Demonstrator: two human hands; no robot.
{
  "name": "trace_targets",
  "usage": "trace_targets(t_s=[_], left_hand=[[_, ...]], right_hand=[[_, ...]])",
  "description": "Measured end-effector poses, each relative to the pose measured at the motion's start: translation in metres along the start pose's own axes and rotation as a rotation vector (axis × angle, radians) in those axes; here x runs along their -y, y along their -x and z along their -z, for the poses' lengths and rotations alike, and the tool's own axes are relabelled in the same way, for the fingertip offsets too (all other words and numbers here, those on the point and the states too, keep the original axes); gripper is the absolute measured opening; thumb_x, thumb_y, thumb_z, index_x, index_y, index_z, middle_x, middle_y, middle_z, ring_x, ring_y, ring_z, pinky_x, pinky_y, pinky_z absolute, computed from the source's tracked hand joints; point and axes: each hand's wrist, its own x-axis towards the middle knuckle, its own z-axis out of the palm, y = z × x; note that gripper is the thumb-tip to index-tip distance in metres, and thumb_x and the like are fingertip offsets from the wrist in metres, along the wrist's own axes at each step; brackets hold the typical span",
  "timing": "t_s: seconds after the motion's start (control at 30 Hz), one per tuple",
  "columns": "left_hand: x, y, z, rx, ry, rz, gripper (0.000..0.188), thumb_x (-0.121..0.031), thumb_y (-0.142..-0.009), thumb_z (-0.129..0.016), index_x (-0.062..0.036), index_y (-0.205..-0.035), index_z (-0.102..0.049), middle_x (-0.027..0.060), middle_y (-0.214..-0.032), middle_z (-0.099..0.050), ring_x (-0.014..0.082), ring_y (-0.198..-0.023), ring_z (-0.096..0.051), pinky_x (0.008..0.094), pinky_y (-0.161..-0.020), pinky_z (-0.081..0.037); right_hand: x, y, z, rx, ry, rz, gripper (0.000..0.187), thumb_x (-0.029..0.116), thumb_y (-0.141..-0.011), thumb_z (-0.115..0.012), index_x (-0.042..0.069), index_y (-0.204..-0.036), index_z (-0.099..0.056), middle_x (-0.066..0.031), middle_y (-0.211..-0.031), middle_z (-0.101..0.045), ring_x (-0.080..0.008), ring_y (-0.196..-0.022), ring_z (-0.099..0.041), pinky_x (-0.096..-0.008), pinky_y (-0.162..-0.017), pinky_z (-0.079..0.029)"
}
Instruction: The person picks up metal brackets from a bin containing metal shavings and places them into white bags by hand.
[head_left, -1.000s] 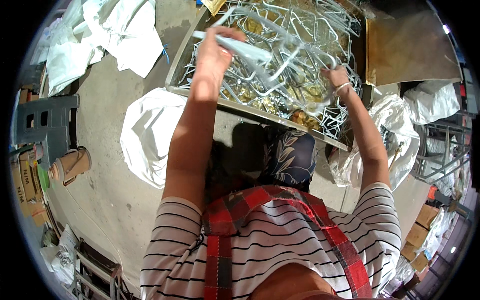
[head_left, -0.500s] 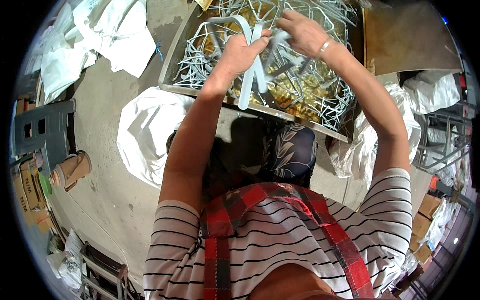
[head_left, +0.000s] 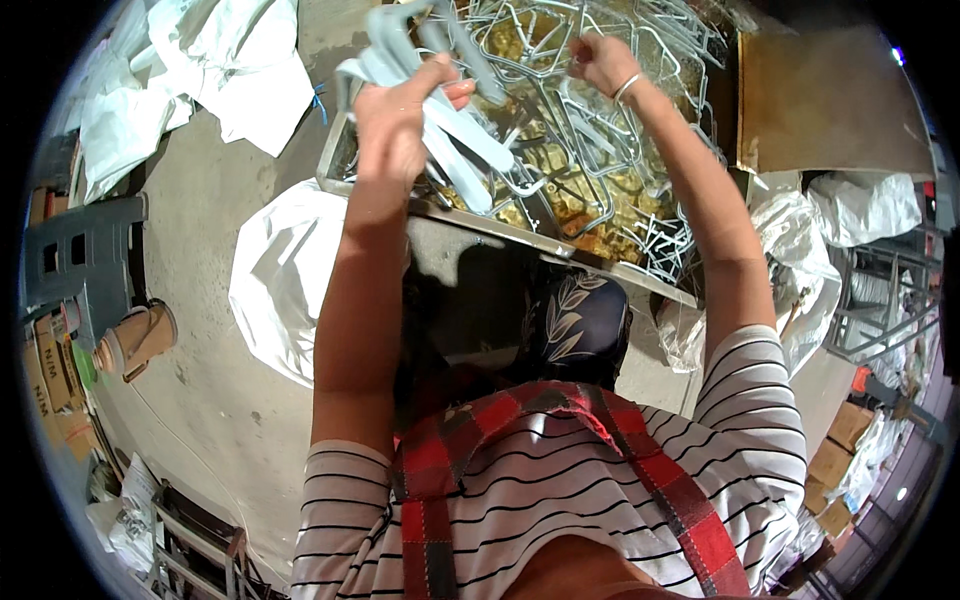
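Note:
My left hand (head_left: 395, 125) is closed around several flat grey bent metal strips (head_left: 465, 140), held over the near left part of a shallow metal tray (head_left: 560, 250). Their upper, hooked ends are smeared by motion, and their straight ends slant down to the right. Over the middle of the tray, my right hand (head_left: 605, 65) has its fingers curled in; whatever they may grip is hidden. Beneath both hands lies a tangle of bent grey metal rods (head_left: 655, 235) on the tray's wet-looking golden-brown bottom.
A white sack (head_left: 285, 285) stands left of the tray, with white bags (head_left: 235, 70) beyond it. At right are a brown board (head_left: 830, 105) and more white sacks (head_left: 790, 230). A tan jug (head_left: 140, 340) and a grey plastic stool (head_left: 85, 250) are far left.
My left hand has moved left with the grey strips, which now slant instead of hanging nearly upright. My right hand has shifted slightly and its fingers are more curled.

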Motion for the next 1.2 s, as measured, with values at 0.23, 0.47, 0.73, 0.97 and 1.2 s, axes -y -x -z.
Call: trace_targets(t_s=[0.23,0.47,0.73,0.97,1.2], left_hand=[[-0.013,0.004,0.010,-0.209,0.171,-0.078,0.026,-0.007,-0.078,-0.059,0.0107,-0.094,-0.049,0.0178,-0.078,-0.056,0.0225,-0.060,-0.057,0.0331,-0.054,-0.049],[-0.003,0.002,0.017,-0.040,0.065,-0.149,0.028,-0.015,-0.081,-0.056,0.0092,-0.095,-0.052,0.0156,-0.081,-0.057,0.0196,-0.066,-0.057,0.0304,-0.061,-0.048],[0.000,0.007,0.018,-0.016,0.005,-0.110,0.027,-0.014,-0.082,-0.054,0.0093,-0.096,-0.052,0.0145,-0.081,-0.058,0.0181,-0.067,-0.057,0.0301,-0.063,-0.049],[-0.001,0.001,0.013,-0.151,0.124,-0.004,0.022,-0.006,-0.078,-0.058,0.0080,-0.094,-0.050,0.0165,-0.079,-0.058,0.0216,-0.058,-0.056,0.0353,-0.055,-0.050],[-0.007,0.006,0.012,-0.243,0.144,-0.053,0.019,-0.003,-0.077,-0.059,0.0095,-0.090,-0.053,0.0163,-0.073,-0.058,0.0197,-0.052,-0.055,0.0303,-0.047,-0.047]], right_hand=[[-0.050,0.029,-0.143,0.376,0.113,-0.575,0.034,0.030,-0.076,-0.055,0.002,-0.096,-0.061,-0.0201,-0.104,-0.057,-0.0339,-0.099,-0.054,-0.0399,-0.082,-0.045],[-0.046,0.022,-0.179,0.245,0.077,-0.609,0.032,0.026,-0.072,-0.057,0.002,-0.093,-0.062,-0.0201,-0.103,-0.058,-0.0344,-0.096,-0.056,-0.0382,-0.082,-0.045],[-0.052,0.044,-0.131,0.562,-0.286,-0.380,0.036,0.032,-0.063,-0.064,-0.002,-0.075,-0.064,-0.0162,-0.073,-0.061,-0.0258,-0.067,-0.058,-0.0343,-0.062,-0.045],[-0.055,0.100,-0.042,0.459,-1.030,-0.705,0.019,0.012,-0.077,-0.058,-0.005,-0.067,-0.058,-0.0109,-0.060,-0.059,-0.0163,-0.047,-0.055,-0.0269,-0.045,-0.045],[-0.010,0.100,-0.065,0.174,-0.627,-0.854,0.027,0.019,-0.073,-0.065,-0.007,-0.067,-0.061,-0.0132,-0.058,-0.060,-0.0174,-0.045,-0.058,-0.0288,-0.042,-0.046]])
